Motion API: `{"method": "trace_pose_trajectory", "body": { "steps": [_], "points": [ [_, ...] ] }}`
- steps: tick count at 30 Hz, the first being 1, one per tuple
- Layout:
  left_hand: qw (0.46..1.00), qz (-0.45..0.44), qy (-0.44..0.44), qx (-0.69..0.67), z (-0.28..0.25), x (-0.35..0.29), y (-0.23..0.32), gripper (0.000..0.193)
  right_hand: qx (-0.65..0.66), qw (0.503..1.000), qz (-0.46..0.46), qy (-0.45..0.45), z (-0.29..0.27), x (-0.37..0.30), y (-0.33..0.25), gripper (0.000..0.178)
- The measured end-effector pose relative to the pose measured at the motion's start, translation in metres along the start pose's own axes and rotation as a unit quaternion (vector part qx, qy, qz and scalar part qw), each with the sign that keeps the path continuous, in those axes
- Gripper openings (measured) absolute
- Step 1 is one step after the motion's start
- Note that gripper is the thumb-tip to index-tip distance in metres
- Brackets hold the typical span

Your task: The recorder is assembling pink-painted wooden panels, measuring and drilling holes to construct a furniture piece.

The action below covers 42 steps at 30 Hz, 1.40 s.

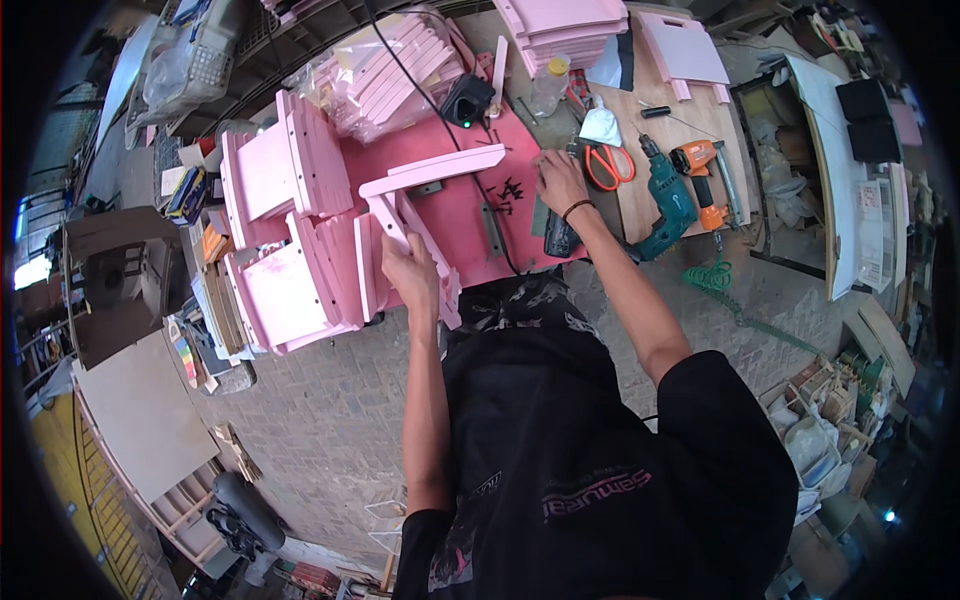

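Workbench: pink-topped table lying ahead of the person, carrying parts and tools.
Stacked panels: pink boards leaning in rows at the bench's left side.
Pink frame piece: T-shaped assembly standing near the bench's middle, its top bar running toward the right.
Green drill: lying on the plywood board at the right, beside an orange nail gun.
Left hand: fingers wrapping closed around the frame piece's lower leg.
Right hand: resting flat on the bench, fingers spreading narrow, just beside the black screws.
Scissors: orange-handled, lying just right of the right hand.
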<state>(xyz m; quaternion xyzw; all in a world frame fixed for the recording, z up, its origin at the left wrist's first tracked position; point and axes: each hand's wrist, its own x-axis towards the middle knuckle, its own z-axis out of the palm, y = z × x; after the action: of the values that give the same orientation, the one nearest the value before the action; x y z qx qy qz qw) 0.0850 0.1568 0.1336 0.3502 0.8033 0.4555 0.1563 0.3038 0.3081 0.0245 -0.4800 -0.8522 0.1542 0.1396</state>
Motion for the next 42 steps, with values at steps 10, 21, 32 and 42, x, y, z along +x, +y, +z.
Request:
{"method": "trace_pose_trajectory", "body": {
  "steps": [10, 21, 32, 42],
  "points": [
    [1.000, -0.016, -0.007, 0.010, 0.000, 0.000, -0.007, 0.019, 0.096, 0.970, 0.146, 0.169, -0.031, 0.016, 0.075, 0.011],
    [0.999, -0.045, -0.022, 0.002, 0.000, 0.000, -0.004, 0.026, 0.338, 0.908, 0.246, 0.019, -0.035, -0.028, 0.049, 0.036],
    [0.996, -0.078, -0.014, 0.029, 0.001, -0.002, 0.003, 0.021, 0.179, 0.953, 0.238, -0.053, -0.033, -0.073, -0.008, 0.105],
    [0.995, -0.097, -0.015, -0.001, 0.003, -0.001, 0.009, 0.021, 0.277, 0.920, 0.272, 0.052, -0.066, -0.071, 0.029, 0.107]
  ]
}}
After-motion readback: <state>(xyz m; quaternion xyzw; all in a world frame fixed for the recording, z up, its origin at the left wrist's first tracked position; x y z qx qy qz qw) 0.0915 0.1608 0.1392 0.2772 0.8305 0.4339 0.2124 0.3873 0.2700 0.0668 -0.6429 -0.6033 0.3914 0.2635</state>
